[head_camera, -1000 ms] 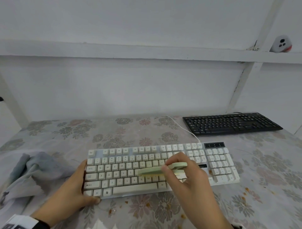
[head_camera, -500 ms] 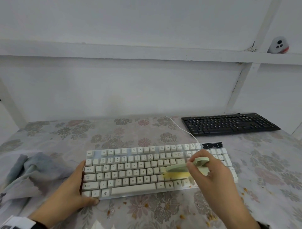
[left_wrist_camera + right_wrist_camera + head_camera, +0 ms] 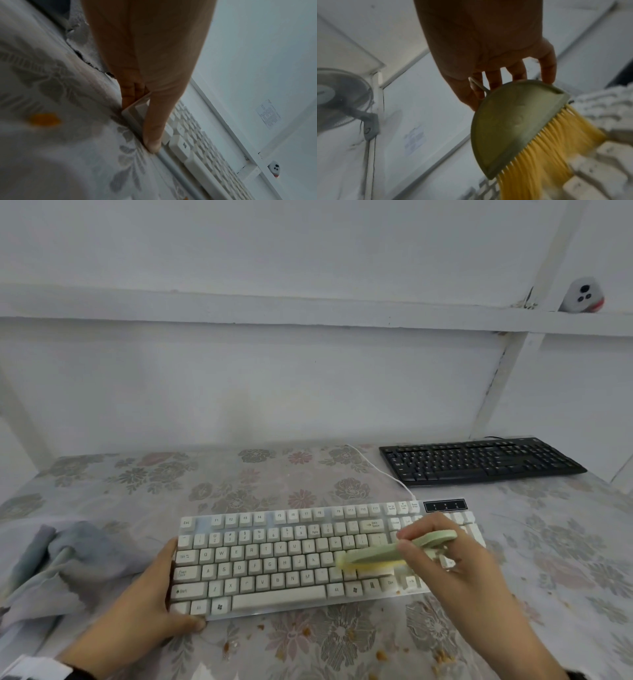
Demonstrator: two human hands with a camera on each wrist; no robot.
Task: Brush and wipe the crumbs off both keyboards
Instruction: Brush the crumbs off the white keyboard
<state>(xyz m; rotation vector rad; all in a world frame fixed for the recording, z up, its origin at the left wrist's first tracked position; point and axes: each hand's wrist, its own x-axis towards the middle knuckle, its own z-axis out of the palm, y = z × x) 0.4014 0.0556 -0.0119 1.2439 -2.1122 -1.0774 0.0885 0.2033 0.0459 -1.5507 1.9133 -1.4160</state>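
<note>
While the right hand (image 3: 455, 563) gripped the pale green brush (image 3: 394, 551) by its handle, fingers and thumb curled round it, the yellow bristles (image 3: 553, 146) pressed down onto the keys at the right side of the main block of the white keyboard (image 3: 274, 559). In the right wrist view the brush's half-round green back (image 3: 510, 121) sat tilted, with the bristles bent and blurred against the cream keycaps. The left hand (image 3: 150, 607) held the keyboard's near left corner: its thumb (image 3: 154, 128) lay along the front edge and the fingers (image 3: 127, 94) were tucked against the left end, curled round the corner. The white keyboard lay across the front middle of the flowered tablecloth (image 3: 565, 559), its white cable (image 3: 380, 470) running back toward the wall. The black keyboard (image 3: 479, 460) lay well apart from it, at the far right of the table near the wall, untouched by either hand. Brown crumbs (image 3: 380, 655) were scattered on the cloth in front of the white keyboard, mostly below its right half, and a few sat at its front right edge. A crumpled grey cloth (image 3: 58, 563) lay on the table just left of the left hand. On a white ledge above, at the right, stood a small white device with dark spots and a red base (image 3: 582, 296). A wall fan (image 3: 340, 100) showed in the right wrist view.
</note>
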